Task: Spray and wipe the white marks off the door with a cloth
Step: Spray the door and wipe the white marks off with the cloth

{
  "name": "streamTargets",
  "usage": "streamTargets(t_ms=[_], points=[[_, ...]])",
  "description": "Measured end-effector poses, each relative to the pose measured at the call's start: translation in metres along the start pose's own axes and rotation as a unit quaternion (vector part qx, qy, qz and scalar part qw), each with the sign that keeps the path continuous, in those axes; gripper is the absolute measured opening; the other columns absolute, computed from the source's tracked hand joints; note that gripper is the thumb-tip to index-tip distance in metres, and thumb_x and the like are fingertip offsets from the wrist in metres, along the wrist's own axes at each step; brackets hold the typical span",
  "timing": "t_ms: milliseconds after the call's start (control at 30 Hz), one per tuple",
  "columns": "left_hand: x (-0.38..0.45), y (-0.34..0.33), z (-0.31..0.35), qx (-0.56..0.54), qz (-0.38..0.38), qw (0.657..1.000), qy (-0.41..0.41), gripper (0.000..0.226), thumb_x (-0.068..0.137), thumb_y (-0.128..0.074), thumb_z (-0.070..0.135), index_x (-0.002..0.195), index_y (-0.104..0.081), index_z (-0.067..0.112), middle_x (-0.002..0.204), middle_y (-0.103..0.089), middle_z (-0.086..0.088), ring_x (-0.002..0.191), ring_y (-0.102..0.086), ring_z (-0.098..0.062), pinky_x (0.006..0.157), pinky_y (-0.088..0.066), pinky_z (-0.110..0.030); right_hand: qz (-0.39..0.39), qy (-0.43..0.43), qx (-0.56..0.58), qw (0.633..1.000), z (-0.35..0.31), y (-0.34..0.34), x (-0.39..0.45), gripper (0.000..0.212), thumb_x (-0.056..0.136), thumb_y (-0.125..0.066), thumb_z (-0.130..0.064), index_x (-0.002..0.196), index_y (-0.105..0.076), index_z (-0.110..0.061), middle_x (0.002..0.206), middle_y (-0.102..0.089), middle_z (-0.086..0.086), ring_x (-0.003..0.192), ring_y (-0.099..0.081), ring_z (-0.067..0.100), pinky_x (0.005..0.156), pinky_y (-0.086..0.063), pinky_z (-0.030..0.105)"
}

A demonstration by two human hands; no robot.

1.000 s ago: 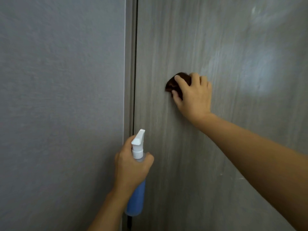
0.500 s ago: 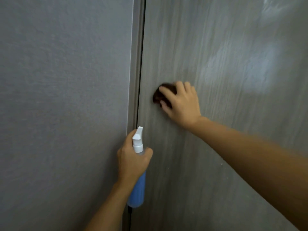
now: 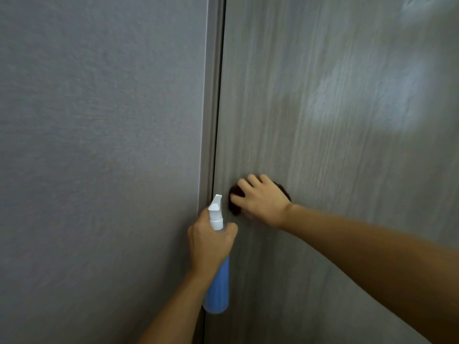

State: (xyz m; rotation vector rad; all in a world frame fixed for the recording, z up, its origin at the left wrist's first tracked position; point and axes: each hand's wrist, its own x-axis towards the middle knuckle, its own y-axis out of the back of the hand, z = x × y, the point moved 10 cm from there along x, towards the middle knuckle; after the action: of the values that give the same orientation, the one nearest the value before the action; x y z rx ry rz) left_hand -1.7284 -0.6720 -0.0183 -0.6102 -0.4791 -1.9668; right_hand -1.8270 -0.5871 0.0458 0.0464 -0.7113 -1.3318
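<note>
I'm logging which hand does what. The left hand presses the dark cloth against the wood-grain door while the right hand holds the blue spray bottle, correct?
Not quite: the hands are swapped. In the head view, the right hand presses the dark cloth against the wood-grain door, while the left hand holds the blue spray bottle.

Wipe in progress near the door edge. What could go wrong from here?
1. The right hand presses the dark cloth close to the gap by the door frame; a stroke running left could push fingertips or cloth into it.
2. The left hand holds the spray bottle right below the cloth, so the hands might collide.
3. Whitish patches on the door at upper right may be glare or marks; they risk being skipped.
</note>
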Motion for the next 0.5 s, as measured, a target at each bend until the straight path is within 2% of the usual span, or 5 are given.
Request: streamTargets(t_ms=[67,167,267,367,500], points=[[-0.003,-0.002,-0.002,-0.012,-0.001,1.0,-0.004,0.024,0.067,-0.077,0.019,0.075,-0.054,0.021,0.058,-0.057,0.004,0.051,-0.053,-0.016,0.053,-0.046,-0.032,0.039,-0.052,0.006,0.998,0.025,0.021,0.018,0.036,0.079,-0.077,-0.038,0.111,-0.069,-0.022,0.102,-0.058,0.012,0.088,-0.056,0.034,0.069,-0.043,0.041],[-0.002,-0.004,-0.003,-0.039,0.004,0.999,-0.009,0.02,0.071,-0.079,0.01,0.086,-0.066,0.015,0.059,-0.059,0.002,0.05,-0.055,-0.012,0.05,-0.047,-0.031,0.095,-0.194,0.013,0.976,0.082,0.053,0.038,0.041,0.085,-0.071,-0.039,0.122,-0.065,-0.021,0.107,-0.058,0.015,0.091,-0.054,0.036,0.071,-0.039,0.041],[-0.001,-0.003,-0.001,-0.046,0.013,0.999,-0.017,0.022,0.073,-0.079,0.012,0.093,-0.07,0.011,0.06,-0.062,-0.001,0.051,-0.058,-0.013,0.049,-0.048,-0.028,0.095,-0.278,0.012,0.956,0.106,0.056,0.038,0.04,0.091,-0.066,-0.04,0.126,-0.06,-0.022,0.117,-0.057,0.016,0.096,-0.052,0.037,0.076,-0.04,0.043],[-0.002,-0.003,0.002,-0.053,0.02,0.998,-0.021,0.022,0.069,-0.073,0.022,0.087,-0.067,0.013,0.061,-0.062,0.0,0.053,-0.06,-0.016,0.052,-0.052,-0.036,0.068,-0.216,0.013,0.974,0.074,0.036,0.032,0.043,0.086,-0.072,-0.04,0.125,-0.063,-0.023,0.117,-0.058,0.015,0.095,-0.054,0.037,0.074,-0.043,0.044],[-0.003,-0.002,0.009,-0.033,0.032,0.998,-0.037,0.027,0.07,-0.081,0.009,0.095,-0.071,0.009,0.068,-0.067,-0.003,0.058,-0.061,-0.02,0.057,-0.043,-0.022,-0.018,-0.002,-0.004,1.0,0.003,0.001,0.013,0.033,0.077,-0.082,-0.034,0.107,-0.07,-0.026,0.108,-0.059,0.01,0.09,-0.056,0.033,0.07,-0.044,0.042]])
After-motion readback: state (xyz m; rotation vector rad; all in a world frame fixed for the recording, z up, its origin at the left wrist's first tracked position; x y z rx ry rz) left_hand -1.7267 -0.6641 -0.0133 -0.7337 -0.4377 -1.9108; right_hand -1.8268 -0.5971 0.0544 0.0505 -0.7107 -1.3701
